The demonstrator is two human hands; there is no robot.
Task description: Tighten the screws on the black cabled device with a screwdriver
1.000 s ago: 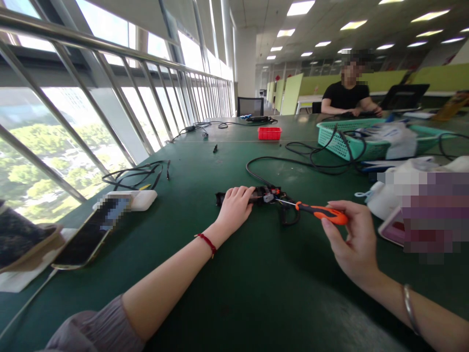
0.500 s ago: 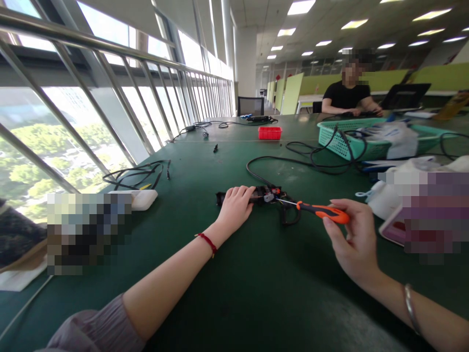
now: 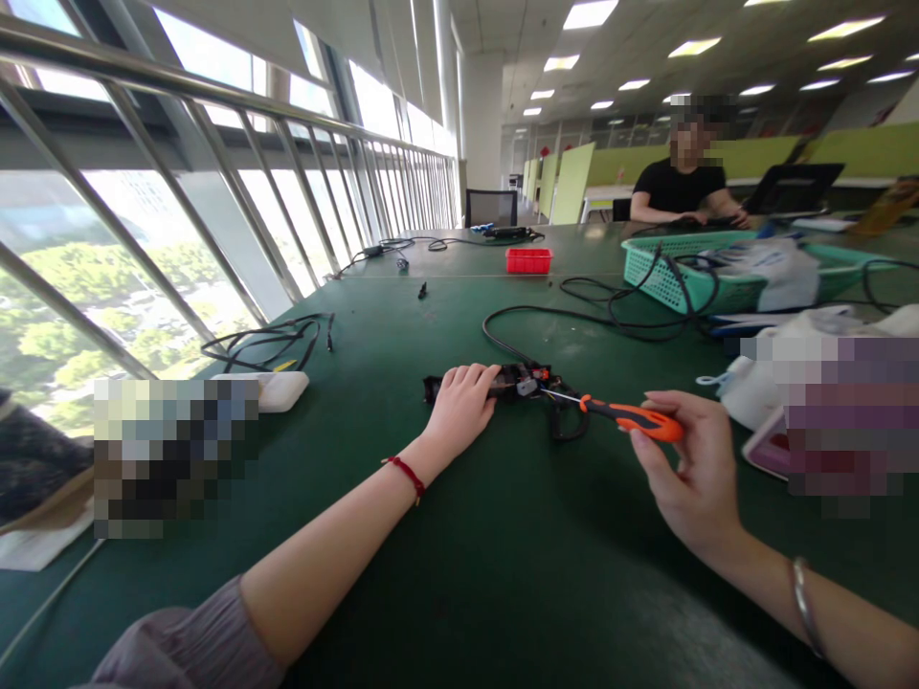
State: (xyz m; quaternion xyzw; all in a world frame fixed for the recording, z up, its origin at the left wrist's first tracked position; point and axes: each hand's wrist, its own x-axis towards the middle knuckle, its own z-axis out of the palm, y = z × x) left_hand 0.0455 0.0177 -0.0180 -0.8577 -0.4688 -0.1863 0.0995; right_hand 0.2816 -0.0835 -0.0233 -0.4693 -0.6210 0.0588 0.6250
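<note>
A black corded device (image 3: pixel 515 379) lies on the green table, its housing opened so that wires and small parts show; I cannot tell its exact kind. My left hand (image 3: pixel 463 402) is closed over its left part, holding it down on the table. In my right hand (image 3: pixel 693 459), thumb and fingers grip the orange and black handle of a screwdriver (image 3: pixel 632 416). The screwdriver slants down to the left, and its thin tip reaches the exposed inside of the device. A black loop-shaped part (image 3: pixel 571 426) of the device sits below the shaft. My left palm hides some of the housing.
A black cable (image 3: pixel 495 321) runs from the device toward a green basket (image 3: pixel 664 277) holding bags and cords. Beyond stands a red bin (image 3: pixel 529 260). Coiled cable (image 3: pixel 280 340) lies at left, a white mug (image 3: pixel 750 388) at right. Another person (image 3: pixel 682 187) sits across the table.
</note>
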